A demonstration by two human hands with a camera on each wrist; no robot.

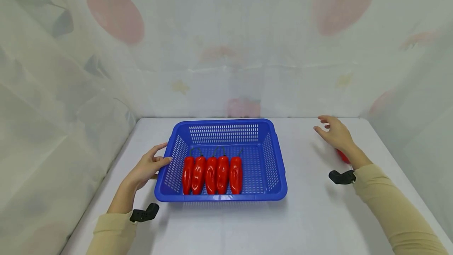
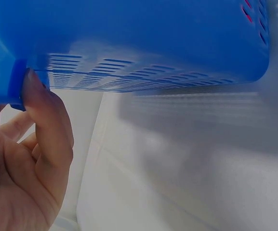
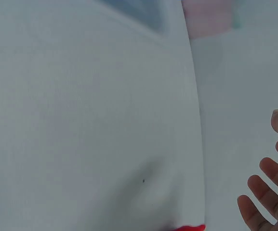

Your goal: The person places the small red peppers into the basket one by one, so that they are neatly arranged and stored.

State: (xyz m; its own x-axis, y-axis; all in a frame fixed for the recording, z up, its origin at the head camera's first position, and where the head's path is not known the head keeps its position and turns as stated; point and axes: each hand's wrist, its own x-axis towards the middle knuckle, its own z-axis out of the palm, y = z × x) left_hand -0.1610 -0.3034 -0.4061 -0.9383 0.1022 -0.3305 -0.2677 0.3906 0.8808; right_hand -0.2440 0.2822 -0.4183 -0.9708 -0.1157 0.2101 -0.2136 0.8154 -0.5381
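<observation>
A blue plastic basket [image 1: 279, 160] with slotted walls stands on the white table. Several red chili peppers [image 1: 211, 174] with dark stems lie side by side in its left and middle part. My left hand [image 1: 146, 167] pinches the basket's left rim; in the left wrist view, thumb and fingers of that hand [image 2: 37, 159] meet at the blue edge [image 2: 17, 84]. Over the table's right side hovers my right hand [image 1: 336, 133], fingers spread and holding nothing. Partly hidden beneath its wrist lies another red pepper [image 1: 342, 156], whose tip also shows in the right wrist view.
The white table [image 1: 304, 215] carries the basket near its middle. Pale patterned curtains [image 1: 226, 50] enclose the table at the back and on both sides. A black wrist device [image 1: 144, 213] is strapped to each forearm.
</observation>
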